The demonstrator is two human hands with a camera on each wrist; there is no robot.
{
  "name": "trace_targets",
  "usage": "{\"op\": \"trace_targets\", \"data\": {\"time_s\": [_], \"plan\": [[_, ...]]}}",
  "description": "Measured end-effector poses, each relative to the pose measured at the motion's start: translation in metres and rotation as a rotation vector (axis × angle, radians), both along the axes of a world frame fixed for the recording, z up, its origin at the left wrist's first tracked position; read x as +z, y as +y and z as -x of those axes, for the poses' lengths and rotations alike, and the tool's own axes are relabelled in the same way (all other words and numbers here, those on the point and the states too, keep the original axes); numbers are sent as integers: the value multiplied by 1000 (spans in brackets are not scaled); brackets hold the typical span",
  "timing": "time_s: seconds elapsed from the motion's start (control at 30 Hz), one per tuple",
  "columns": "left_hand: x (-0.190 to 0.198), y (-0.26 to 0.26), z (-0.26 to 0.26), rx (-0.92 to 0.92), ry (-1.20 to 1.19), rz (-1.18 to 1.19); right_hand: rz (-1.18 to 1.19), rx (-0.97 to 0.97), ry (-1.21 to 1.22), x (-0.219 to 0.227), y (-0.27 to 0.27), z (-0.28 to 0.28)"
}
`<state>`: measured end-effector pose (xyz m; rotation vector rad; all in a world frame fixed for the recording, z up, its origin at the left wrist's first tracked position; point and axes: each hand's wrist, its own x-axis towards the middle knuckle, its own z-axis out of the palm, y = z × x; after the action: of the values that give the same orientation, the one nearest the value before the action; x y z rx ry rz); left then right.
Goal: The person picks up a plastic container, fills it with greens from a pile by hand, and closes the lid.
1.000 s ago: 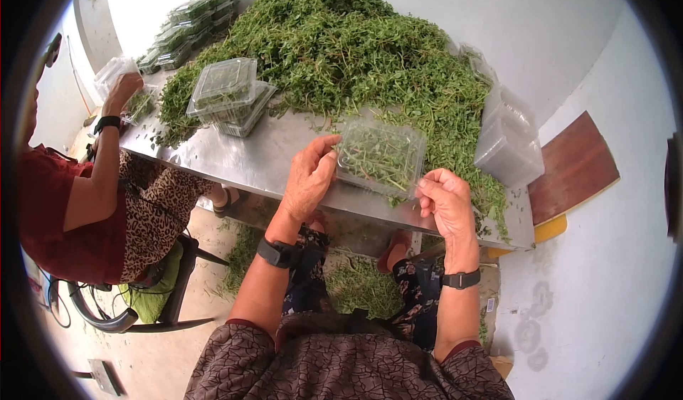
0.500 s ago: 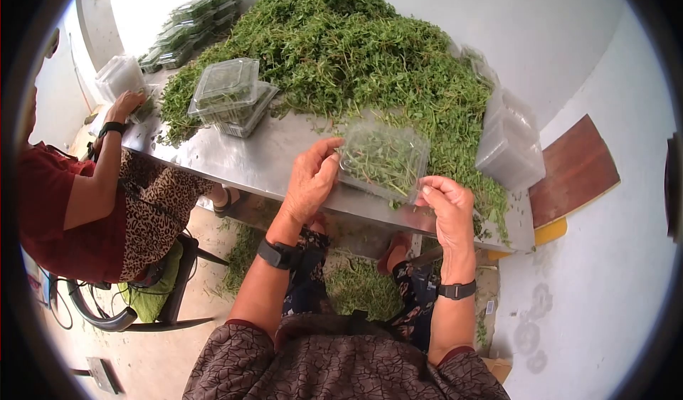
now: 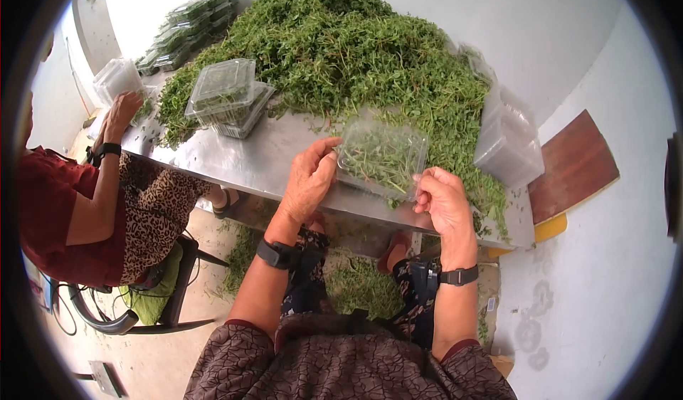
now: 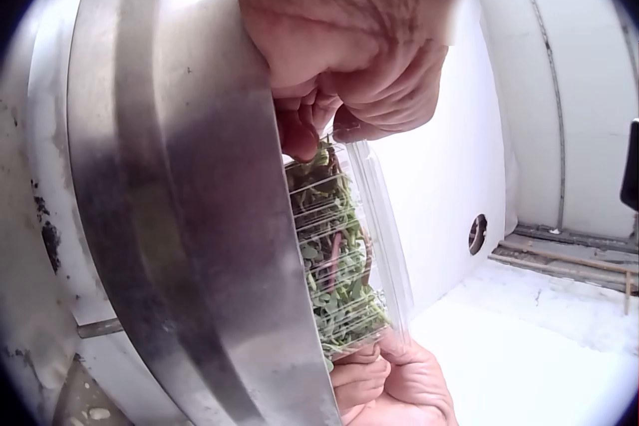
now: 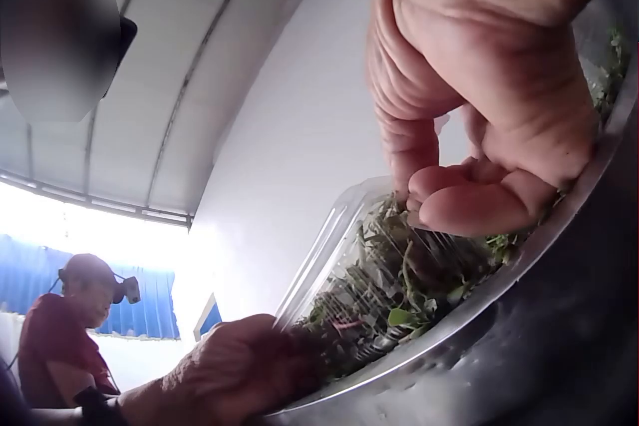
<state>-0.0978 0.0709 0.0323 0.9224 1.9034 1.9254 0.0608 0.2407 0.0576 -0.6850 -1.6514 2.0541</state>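
A clear plastic clamshell box [image 3: 384,156] filled with leafy green stems sits at the front edge of the metal table [image 3: 267,159]. Its lid looks down over the greens. At the box's left side, my left hand [image 3: 311,178] pinches the rim between thumb and fingers. My right hand [image 3: 447,202] grips the near right corner, fingers curled under the thumb. In the left wrist view, green stems [image 4: 339,266] press against the ribbed wall of the box. The right wrist view shows the right fingertips [image 5: 469,208] right at the lid's edge.
A big heap of greens [image 3: 341,51] covers the back of the table. Closed boxes [image 3: 224,90] stand left of centre, and filled ones [image 3: 188,30] are stacked farther back. Nested clear containers [image 3: 509,140] stand at the right. Another person [image 3: 78,222] works at the left end.
My right hand has shifted slightly up and left at the box's corner. The left hand keeps its hold. At the left, the other person's hands have moved among the greens and containers.
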Motion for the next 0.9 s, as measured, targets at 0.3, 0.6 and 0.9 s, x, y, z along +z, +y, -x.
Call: {"op": "trace_targets", "data": {"time_s": [0.3, 0.6, 0.9], "plan": [[-1, 0, 1, -9, -9, -54, 18, 5, -16, -5, 3, 0], [-1, -1, 1, 8, 26, -25, 79, -35, 57, -3, 0, -3], [-9, -2, 1, -96, -133, -221, 8, -41, 83, -4, -4, -4]]}}
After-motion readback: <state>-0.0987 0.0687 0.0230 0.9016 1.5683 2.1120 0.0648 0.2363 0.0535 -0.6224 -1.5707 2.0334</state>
